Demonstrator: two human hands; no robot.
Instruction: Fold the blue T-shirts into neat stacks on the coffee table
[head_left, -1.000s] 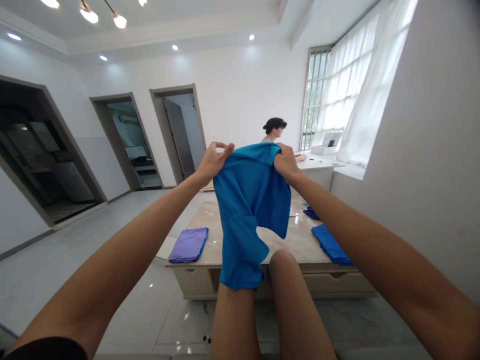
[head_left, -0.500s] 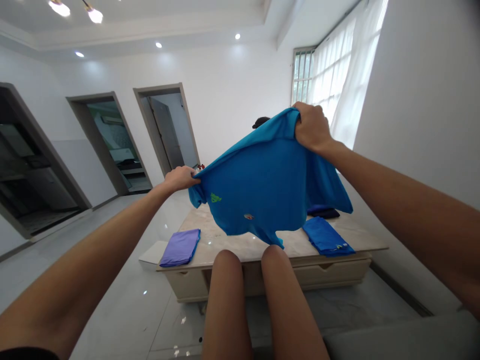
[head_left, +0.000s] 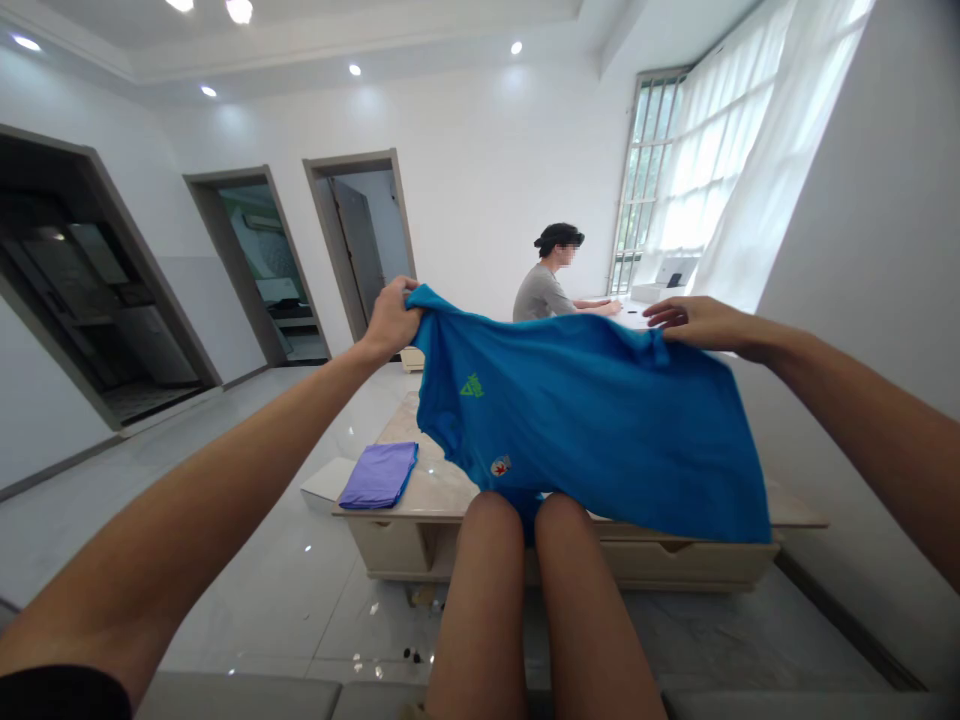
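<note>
A blue T-shirt [head_left: 592, 420] hangs stretched between my two hands, with a green logo and a small round red-and-white badge on its left part. At its upper left corner, my left hand [head_left: 395, 318] is closed on the cloth. My right hand [head_left: 697, 325] holds the top edge farther right; the cloth bunches under its thumb while some fingers stick out loosely. The lower part of the shirt falls in front of the low table and touches or hangs close to my knees; which one, I cannot tell.
A folded purple garment [head_left: 380, 474] lies on the left of the low marble-topped table [head_left: 442, 500]. Beyond, a seated person [head_left: 541, 290] in grey faces right at a white table near the curtained window [head_left: 720, 170]. A white box [head_left: 327, 483] stands left of the low table.
The shirt has come lower and spread out to the right, covering the folded blue clothes on the table. My left hand rose, my right hand dropped and loosened its fingers. The view turned left.
</note>
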